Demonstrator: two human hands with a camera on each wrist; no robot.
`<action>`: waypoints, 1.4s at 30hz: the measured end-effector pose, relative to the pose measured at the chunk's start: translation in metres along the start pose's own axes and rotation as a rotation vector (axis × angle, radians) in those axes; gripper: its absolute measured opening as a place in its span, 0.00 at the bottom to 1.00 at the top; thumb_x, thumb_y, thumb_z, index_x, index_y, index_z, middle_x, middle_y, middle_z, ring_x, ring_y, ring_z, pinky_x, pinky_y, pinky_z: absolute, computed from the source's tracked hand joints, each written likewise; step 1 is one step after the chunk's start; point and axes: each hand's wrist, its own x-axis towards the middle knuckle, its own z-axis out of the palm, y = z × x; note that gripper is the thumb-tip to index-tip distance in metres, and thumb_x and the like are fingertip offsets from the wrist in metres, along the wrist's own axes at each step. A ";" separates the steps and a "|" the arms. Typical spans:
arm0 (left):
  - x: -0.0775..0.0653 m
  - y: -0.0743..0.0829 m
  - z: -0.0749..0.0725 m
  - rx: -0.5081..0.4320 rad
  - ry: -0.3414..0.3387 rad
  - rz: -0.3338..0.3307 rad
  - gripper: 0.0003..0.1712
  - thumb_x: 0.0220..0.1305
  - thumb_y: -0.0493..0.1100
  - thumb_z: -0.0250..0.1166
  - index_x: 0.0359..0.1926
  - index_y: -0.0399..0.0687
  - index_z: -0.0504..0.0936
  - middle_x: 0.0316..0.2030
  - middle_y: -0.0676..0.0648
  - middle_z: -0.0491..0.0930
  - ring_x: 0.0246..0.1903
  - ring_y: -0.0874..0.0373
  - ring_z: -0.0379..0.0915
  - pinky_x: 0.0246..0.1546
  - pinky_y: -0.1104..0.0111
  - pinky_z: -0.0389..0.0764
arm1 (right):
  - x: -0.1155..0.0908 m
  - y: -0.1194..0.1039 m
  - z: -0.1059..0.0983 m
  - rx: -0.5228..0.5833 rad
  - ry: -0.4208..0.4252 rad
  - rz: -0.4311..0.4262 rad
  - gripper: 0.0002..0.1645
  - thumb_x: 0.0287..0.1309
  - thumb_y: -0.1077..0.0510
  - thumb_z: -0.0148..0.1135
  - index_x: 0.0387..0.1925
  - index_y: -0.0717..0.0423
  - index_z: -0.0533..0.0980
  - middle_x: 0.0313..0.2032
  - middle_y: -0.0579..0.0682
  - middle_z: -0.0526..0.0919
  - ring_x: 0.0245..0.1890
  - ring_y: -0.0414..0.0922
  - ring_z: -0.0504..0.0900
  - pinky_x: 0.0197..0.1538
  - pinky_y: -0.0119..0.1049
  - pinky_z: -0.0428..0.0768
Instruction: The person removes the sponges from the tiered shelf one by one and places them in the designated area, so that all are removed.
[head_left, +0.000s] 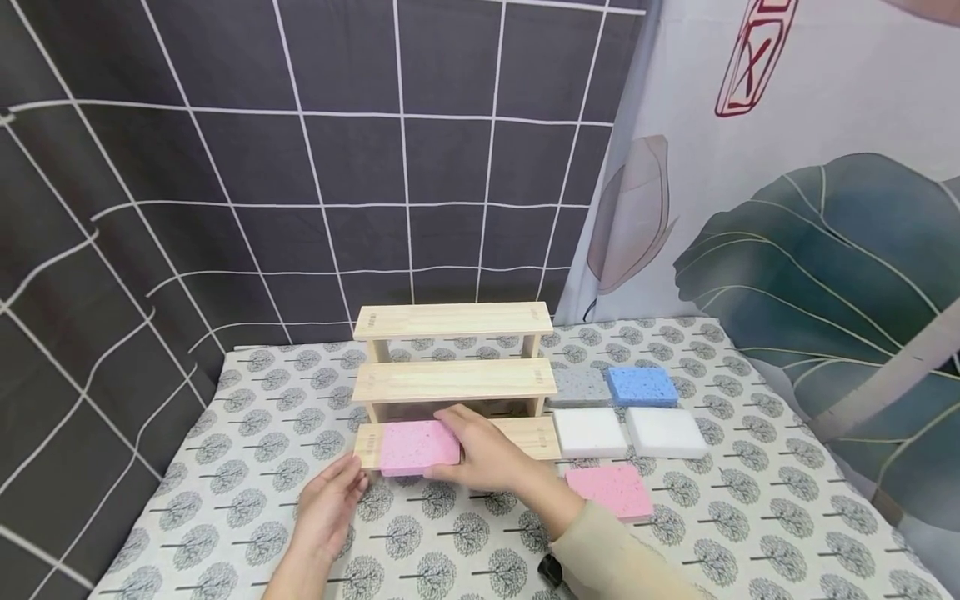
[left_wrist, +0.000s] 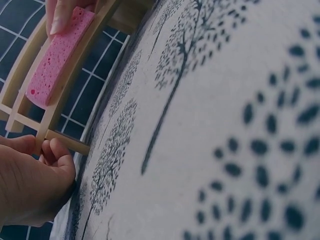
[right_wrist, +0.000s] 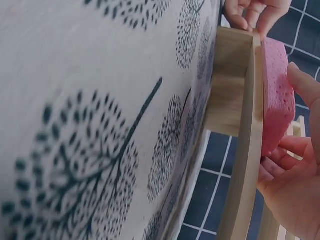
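Note:
A pink sponge lies flat on the lowest step of a three-tier wooden stand, toward its left end. My right hand grips the sponge at its right end, thumb at the front edge and fingers behind, as the right wrist view shows. At the step's left end is my left hand; in the left wrist view its thumb and curled fingers pinch the corner of the board. The sponge's right end is partly hidden by the right hand.
Right of the stand lie a grey sponge, a blue sponge, two white sponges and a second pink sponge. A tree-patterned cloth covers the table. Behind hangs a dark grid-patterned curtain.

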 end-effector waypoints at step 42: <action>0.000 0.001 0.000 0.036 -0.010 -0.009 0.31 0.78 0.41 0.53 0.72 0.27 0.58 0.45 0.51 0.74 0.43 0.67 0.73 0.52 0.80 0.78 | -0.020 0.003 -0.019 -0.048 0.002 0.033 0.55 0.48 0.43 0.80 0.70 0.63 0.66 0.60 0.51 0.77 0.54 0.45 0.79 0.60 0.40 0.80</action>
